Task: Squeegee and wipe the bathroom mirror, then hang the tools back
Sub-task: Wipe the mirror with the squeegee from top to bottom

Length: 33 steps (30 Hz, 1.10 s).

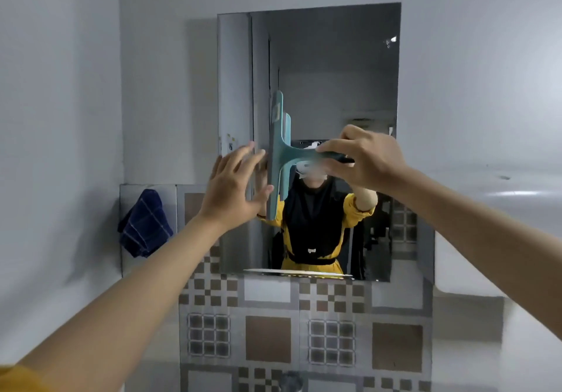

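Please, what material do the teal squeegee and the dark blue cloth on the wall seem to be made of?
The teal T-shaped squeegee looks like moulded plastic with a matt finish: even colour, smooth rounded edges, no shine. Its blade edge cannot be judged. The dark blue cloth with pale stripes looks like soft woven fabric, probably towelling: it hangs in loose folds.

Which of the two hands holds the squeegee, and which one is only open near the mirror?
The right hand grips the handle of the teal squeegee. The left hand holds nothing; its fingers are spread beside the blade, in front of the mirror.
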Tool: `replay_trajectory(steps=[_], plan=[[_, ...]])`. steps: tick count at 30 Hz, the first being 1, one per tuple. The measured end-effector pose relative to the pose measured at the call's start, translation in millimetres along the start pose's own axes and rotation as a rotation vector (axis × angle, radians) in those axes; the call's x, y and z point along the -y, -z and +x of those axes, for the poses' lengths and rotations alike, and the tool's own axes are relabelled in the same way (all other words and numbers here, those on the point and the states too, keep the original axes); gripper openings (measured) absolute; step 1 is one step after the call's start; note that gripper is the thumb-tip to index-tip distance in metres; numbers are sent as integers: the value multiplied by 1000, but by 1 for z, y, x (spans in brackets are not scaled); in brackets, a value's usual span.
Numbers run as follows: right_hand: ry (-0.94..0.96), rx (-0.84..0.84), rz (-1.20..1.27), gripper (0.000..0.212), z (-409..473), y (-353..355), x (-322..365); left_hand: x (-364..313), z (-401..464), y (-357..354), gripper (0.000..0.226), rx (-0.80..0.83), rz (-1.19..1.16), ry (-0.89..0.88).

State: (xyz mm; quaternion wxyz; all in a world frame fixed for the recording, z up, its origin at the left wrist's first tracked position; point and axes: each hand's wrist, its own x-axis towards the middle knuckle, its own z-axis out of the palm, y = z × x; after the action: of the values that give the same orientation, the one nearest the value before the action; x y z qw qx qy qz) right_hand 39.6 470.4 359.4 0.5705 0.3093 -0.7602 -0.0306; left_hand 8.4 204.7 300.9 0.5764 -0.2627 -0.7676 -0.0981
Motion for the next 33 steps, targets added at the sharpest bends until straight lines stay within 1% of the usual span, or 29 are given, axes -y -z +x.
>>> replay_trajectory(steps=[2, 5, 9, 12, 15, 18, 20, 24, 28, 33], plan=[[17, -32, -51, 23, 27, 0, -10, 21, 7, 1, 74, 3, 40, 49], [-33, -67, -66, 25, 75, -2, -24, 52, 16, 2, 89, 38, 75, 107], [-87, -50, -99, 28, 144, -2, -32, 93, 28, -2, 110, 179, 135, 173], [-66, -60, -108, 29, 187, -4, -27, 113, 30, -10, 119, 281, 240, 153], [-49, -67, -115, 26, 222, -15, -17, 124, 24, -21, 123, 342, 290, 125], [-7, -23, -174, 28, 247, -28, -8, 132, 18, -32, 125, 377, 345, 75], [17, -3, -210, 30, 258, -34, -6, 135, 17, -42, 126, 406, 358, 73], [11, -16, -197, 29, 267, -44, -11, 140, 16, -53, 132, 370, 384, 89], [-5, -11, -150, 27, 267, -50, -19, 148, 14, -56, 130, 352, 388, 55], [12, -6, -168, 26, 260, -44, -36, 150, 13, -57, 130, 350, 380, 57]])
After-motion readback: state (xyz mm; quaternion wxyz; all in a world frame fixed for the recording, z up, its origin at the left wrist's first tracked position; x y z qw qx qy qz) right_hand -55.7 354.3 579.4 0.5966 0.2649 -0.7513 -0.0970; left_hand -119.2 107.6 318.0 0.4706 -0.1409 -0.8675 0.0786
